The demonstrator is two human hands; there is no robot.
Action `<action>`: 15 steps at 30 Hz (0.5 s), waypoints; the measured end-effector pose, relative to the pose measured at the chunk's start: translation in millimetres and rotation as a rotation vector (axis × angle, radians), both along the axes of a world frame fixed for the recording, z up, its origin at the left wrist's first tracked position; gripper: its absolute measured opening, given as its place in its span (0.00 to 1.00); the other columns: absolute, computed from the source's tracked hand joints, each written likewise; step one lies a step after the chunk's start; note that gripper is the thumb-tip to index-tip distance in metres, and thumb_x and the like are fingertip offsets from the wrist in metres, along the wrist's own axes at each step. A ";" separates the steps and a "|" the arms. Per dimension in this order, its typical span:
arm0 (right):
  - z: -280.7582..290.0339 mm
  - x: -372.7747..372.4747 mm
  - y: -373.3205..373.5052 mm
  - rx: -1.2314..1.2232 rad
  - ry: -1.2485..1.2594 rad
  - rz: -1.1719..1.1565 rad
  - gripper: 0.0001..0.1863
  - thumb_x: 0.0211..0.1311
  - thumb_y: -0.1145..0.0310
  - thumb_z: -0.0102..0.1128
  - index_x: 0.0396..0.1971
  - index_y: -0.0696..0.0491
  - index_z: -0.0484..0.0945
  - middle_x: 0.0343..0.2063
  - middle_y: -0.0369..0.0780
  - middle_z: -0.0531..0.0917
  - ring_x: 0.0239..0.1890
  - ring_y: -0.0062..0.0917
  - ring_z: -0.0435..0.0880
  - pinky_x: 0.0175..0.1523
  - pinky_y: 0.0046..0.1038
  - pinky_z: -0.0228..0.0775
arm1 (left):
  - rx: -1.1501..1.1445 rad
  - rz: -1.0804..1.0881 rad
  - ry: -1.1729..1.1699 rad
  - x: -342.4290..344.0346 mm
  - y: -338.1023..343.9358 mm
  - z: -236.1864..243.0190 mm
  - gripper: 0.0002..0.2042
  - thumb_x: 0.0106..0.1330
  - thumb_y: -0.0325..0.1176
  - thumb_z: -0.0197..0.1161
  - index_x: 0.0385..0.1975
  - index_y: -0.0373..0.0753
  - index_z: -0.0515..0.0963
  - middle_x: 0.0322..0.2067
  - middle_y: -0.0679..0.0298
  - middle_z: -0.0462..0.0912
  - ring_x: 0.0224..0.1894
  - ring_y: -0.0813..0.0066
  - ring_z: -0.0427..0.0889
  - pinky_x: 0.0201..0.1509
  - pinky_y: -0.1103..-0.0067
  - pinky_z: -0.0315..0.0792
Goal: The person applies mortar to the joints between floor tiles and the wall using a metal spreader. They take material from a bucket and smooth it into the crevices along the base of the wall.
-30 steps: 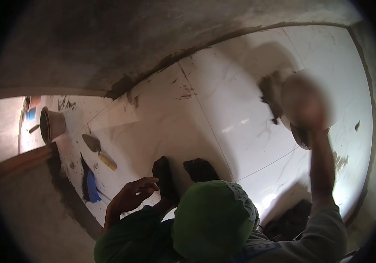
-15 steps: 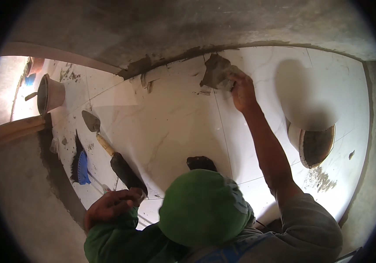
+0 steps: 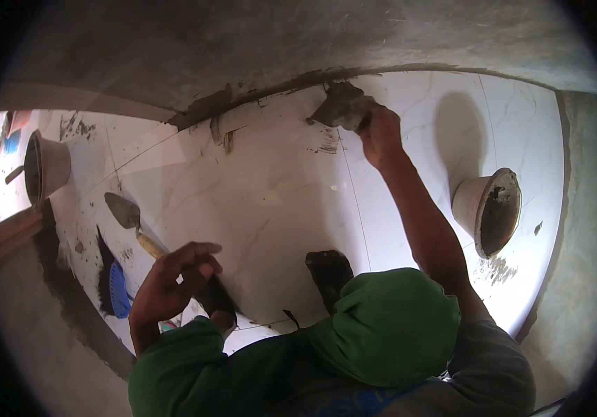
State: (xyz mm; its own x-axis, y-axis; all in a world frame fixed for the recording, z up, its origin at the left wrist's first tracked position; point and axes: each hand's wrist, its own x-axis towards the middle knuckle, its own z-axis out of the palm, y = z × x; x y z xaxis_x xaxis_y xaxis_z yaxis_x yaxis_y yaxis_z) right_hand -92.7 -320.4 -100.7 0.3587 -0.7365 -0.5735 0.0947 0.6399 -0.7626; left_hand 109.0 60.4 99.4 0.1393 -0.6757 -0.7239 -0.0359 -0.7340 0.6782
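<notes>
My right hand [image 3: 382,133] reaches far forward, fingers closed on a grey mortar-smeared piece [image 3: 340,105] pressed to the white floor tiles [image 3: 256,208] near the foot of the wall. It looks flat and ragged, with a paler part at the fingers; I cannot make out its exact kind. Dark smear marks lie on the tile beside it. My left hand [image 3: 176,281] hovers at the lower left with bent fingers apart, holding nothing. Beyond it lies a pointed trowel [image 3: 124,211] with a wooden handle, partly hidden by that hand.
A mortar bucket [image 3: 471,208] is at the right, another bucket [image 3: 53,167] at the far left. A blue-backed brush [image 3: 118,288] with dark bristles lies left. Grey walls [image 3: 277,42] bound the floor. Dark footwear [image 3: 329,274] and a green cap [image 3: 389,326] show below.
My left hand has risen up and forward, its fingers spreading. My right hand has shifted slightly left with the grey piece, leaving streaks below it. The green cap has moved right.
</notes>
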 end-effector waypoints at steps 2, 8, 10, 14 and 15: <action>-16.0 11.1 3.3 -0.248 0.069 0.131 0.10 0.69 0.74 0.59 0.44 0.65 0.81 0.43 0.46 0.85 0.42 0.34 0.87 0.49 0.38 0.84 | 0.006 0.011 -0.032 11.2 -8.4 -5.2 0.17 0.77 0.31 0.61 0.62 0.36 0.78 0.42 0.58 0.89 0.48 0.68 0.88 0.57 0.71 0.78; 1.8 67.6 10.0 -0.600 0.381 0.379 0.12 0.69 0.76 0.54 0.44 0.68 0.79 0.43 0.48 0.85 0.43 0.35 0.89 0.53 0.40 0.88 | -0.050 0.024 -0.016 44.3 12.9 -28.1 0.18 0.76 0.33 0.62 0.62 0.34 0.77 0.42 0.57 0.89 0.48 0.67 0.88 0.57 0.70 0.78; 31.3 83.1 10.3 -0.430 0.348 0.245 0.13 0.69 0.75 0.52 0.45 0.68 0.79 0.43 0.48 0.85 0.44 0.35 0.89 0.54 0.40 0.89 | -0.098 0.027 -0.004 51.4 20.8 -32.9 0.19 0.76 0.34 0.62 0.62 0.33 0.77 0.40 0.55 0.89 0.46 0.65 0.88 0.56 0.69 0.78; -26.7 80.9 -47.7 -0.429 0.416 0.093 0.15 0.70 0.74 0.51 0.47 0.71 0.78 0.46 0.52 0.86 0.45 0.39 0.90 0.58 0.37 0.88 | -0.158 -0.014 0.032 70.7 17.6 -39.1 0.19 0.76 0.35 0.63 0.61 0.33 0.77 0.40 0.55 0.89 0.45 0.65 0.89 0.54 0.69 0.79; -35.3 72.7 -52.4 -0.579 0.453 0.201 0.15 0.69 0.74 0.52 0.47 0.71 0.78 0.47 0.53 0.86 0.45 0.39 0.90 0.59 0.36 0.87 | -0.200 -0.034 0.027 76.1 16.7 -42.2 0.19 0.76 0.36 0.63 0.61 0.33 0.78 0.40 0.55 0.89 0.44 0.65 0.89 0.54 0.69 0.79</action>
State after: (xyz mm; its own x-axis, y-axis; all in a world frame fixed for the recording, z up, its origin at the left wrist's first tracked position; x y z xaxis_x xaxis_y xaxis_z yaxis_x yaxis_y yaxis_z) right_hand -19.9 -372.9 -136.0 0.3394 -0.9099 -0.2385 -0.3841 0.0974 -0.9182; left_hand 185.1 77.1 57.2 0.0962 -0.8105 -0.5778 -0.0384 -0.5831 0.8115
